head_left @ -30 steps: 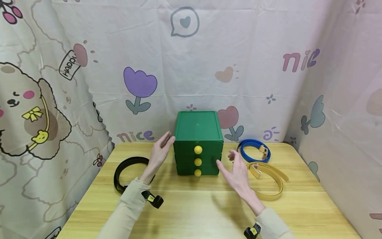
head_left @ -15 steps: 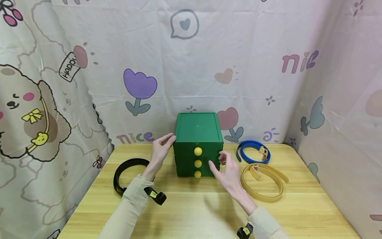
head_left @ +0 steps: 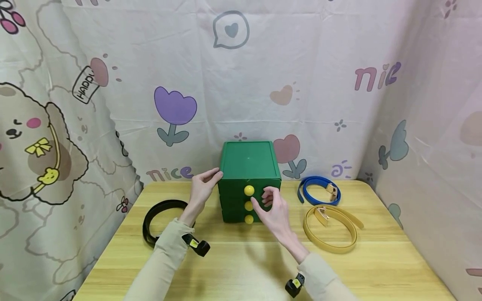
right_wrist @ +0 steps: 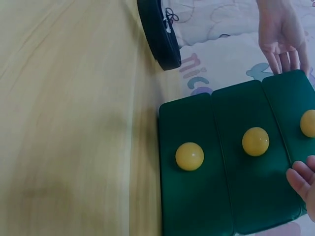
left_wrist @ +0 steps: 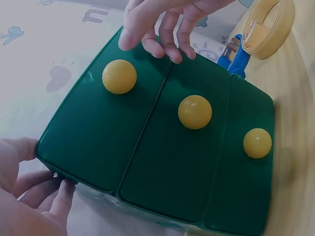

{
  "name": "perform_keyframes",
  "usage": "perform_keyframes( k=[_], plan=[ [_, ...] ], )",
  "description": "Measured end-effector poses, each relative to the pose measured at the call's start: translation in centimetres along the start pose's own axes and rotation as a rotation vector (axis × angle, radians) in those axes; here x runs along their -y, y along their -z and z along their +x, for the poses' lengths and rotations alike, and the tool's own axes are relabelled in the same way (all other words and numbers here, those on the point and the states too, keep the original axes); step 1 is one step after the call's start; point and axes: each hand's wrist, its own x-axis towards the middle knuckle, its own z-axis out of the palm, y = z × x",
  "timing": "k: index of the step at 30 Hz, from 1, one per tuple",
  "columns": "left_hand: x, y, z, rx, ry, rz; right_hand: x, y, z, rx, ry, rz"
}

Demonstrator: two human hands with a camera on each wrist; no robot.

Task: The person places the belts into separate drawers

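White cloth [head_left: 320, 50]: hangs behind the back edge and along both sides, printed with tulips, hearts, a bear and the word "nice".
Wooden tabletop [head_left: 241, 259]: pale, with a lengthwise grain, its back edge meeting the cloth.
Cream sleeves: the left sleeve [head_left: 160, 259] crosses the left half of the tabletop, the right sleeve [head_left: 324, 274] comes in over the front edge, right of the middle.
Green drawer box [head_left: 249, 161]: stands upright near the back edge, about midway between the two back corners, three drawer fronts one above another.
Yellow belt [head_left: 333, 248]: loosely coiled toward the right edge, its loose end pointing to that edge.
Black belt [head_left: 169, 203]: coiled near the left edge, partly hidden by the left arm.
Blue belt [head_left: 318, 180]: coiled near the back right corner, just behind the yellow belt; whether they touch I cannot tell.
Right hand [head_left: 275, 213]: grasps nothing; thumb and loosely bent fingers spread apart in front of the box, just beside the top knob.
Left hand [head_left: 200, 192]: fingers relaxed against the box's upper left front corner, touching it without clenching.
Wrist cameras: black, one strapped at the left wrist [head_left: 197, 246], one at the right [head_left: 294, 285].
Yellow knobs: round, the top knob [head_left: 249, 190] uncovered, the middle knob [head_left: 247, 205] partly behind the right thumb, the bottom knob [head_left: 249, 219] nearest the tabletop.
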Motion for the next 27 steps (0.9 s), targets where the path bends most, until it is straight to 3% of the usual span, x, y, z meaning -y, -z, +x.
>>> perform_keyframes(
  k=[13, 27],
  plan=[
    [0.2, 0.1, -0.1, 0.004, -0.016, -0.015, 0.0, -2.2, 0.4, -0.009, -0.023, 0.031],
    [0.1, 0.0, -0.2, 0.0, -0.032, -0.014, 0.7, -3.1, 1.1, -0.034, -0.014, 0.056]
  ],
)
